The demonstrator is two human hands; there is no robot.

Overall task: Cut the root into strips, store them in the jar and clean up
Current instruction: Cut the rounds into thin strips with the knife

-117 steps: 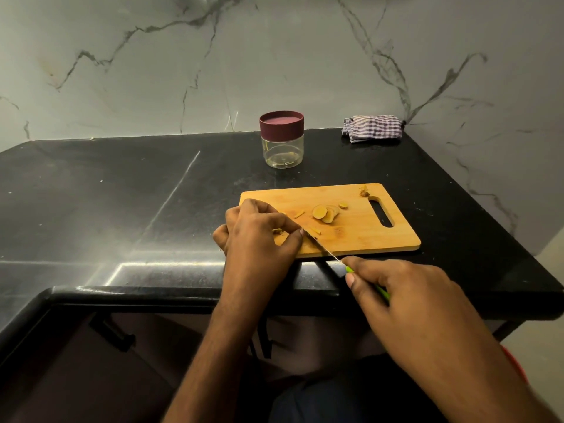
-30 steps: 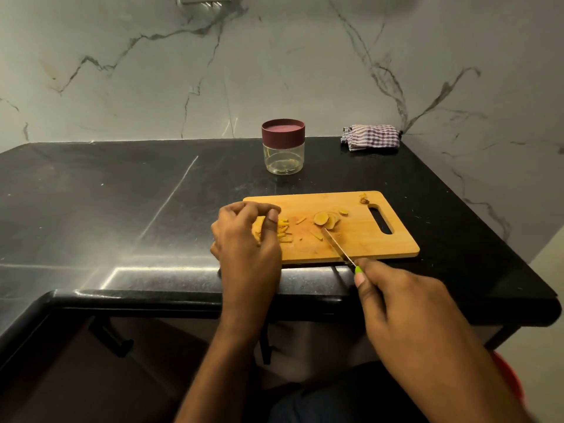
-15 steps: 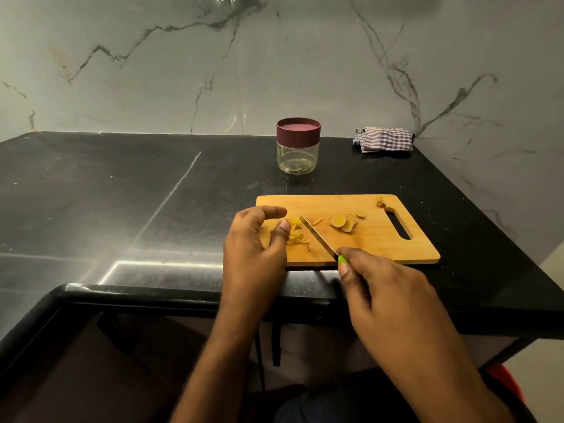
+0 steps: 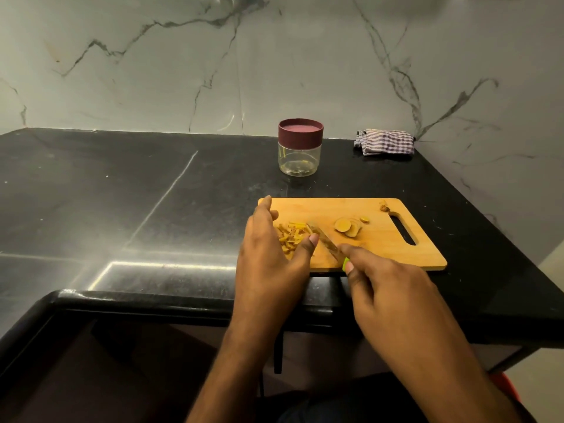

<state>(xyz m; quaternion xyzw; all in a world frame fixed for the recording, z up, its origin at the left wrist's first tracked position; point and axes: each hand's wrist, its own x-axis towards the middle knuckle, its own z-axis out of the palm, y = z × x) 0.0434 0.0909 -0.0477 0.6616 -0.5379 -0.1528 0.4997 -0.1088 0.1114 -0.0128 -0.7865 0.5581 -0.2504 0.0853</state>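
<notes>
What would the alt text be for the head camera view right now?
A person's left hand cups a pile of yellow root strips on a wooden cutting board while the right hand holds a green-handled knife beside them. Uncut slices, a lidded jar and a checked cloth sit on the black counter.

The cutting board (image 4: 381,239) lies on the counter (image 4: 122,209) near its front edge. On the board, the strips (image 4: 291,236) lie left, the slices (image 4: 348,227) to their right, and the knife (image 4: 326,244) between them. The jar (image 4: 300,148) stands behind the board; the cloth (image 4: 384,141) lies right of the jar, against the wall (image 4: 274,56).
</notes>
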